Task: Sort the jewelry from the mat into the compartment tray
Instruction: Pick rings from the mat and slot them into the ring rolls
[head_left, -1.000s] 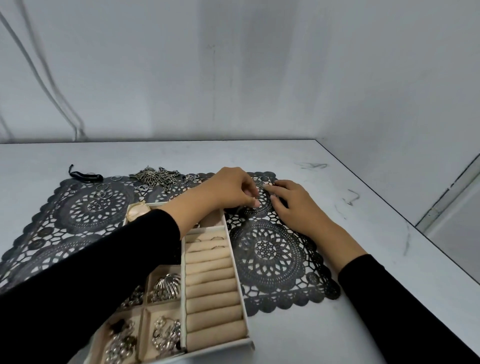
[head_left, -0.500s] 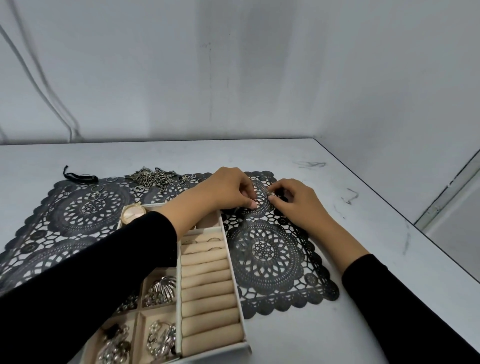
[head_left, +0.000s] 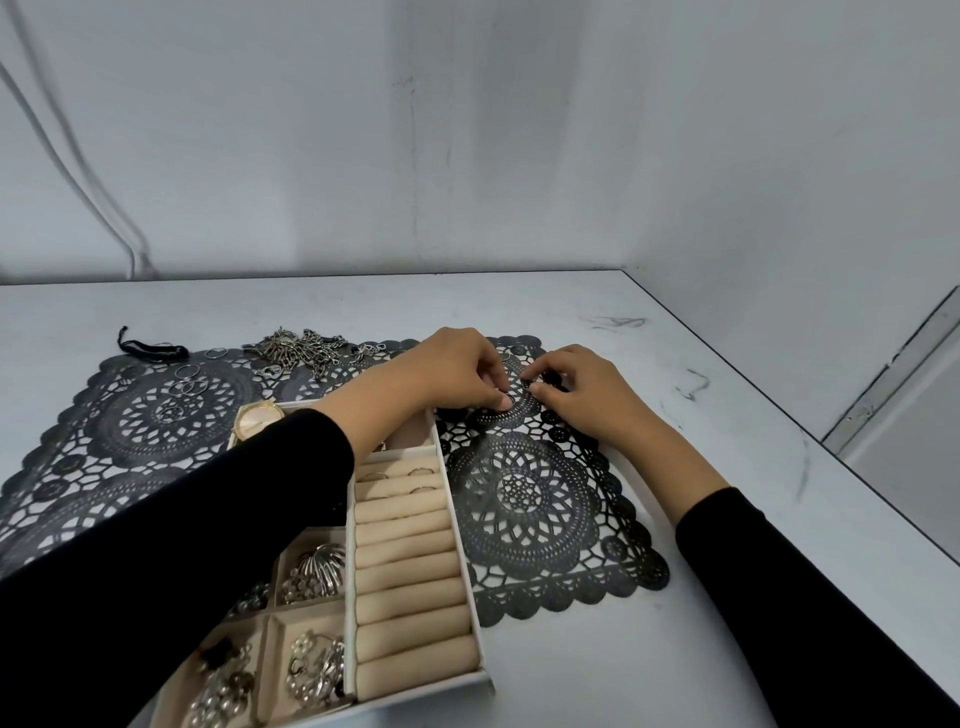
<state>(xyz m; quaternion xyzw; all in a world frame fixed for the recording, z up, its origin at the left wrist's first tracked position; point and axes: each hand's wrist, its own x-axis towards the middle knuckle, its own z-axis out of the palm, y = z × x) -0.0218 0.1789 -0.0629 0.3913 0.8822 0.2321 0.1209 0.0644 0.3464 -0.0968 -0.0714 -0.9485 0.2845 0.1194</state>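
A black lace mat (head_left: 524, 512) lies on the white table. My left hand (head_left: 457, 371) reaches across the tray and pinches a small ring (head_left: 509, 399) just above the mat's far right medallion. Close beside it, my right hand (head_left: 584, 397) has its fingertips curled and pinches a small metal piece (head_left: 531, 382), too small to tell what. The white compartment tray (head_left: 475, 587) sits on the mat under my left forearm. Its beige ring rolls (head_left: 410, 566) hold a few rings. Its left compartments hold silver jewelry (head_left: 317, 569).
A pile of silver chains (head_left: 301, 347) lies at the mat's far edge, with loose rings (head_left: 189, 380) to its left and a black cord (head_left: 150, 348) beyond. A gold watch (head_left: 257, 418) rests at the tray's far corner. The table's right edge (head_left: 810, 441) is near.
My right hand went from lying flat on the mat to curling its fingertips into a pinch next to my left fingertips. My left hand stayed in place.
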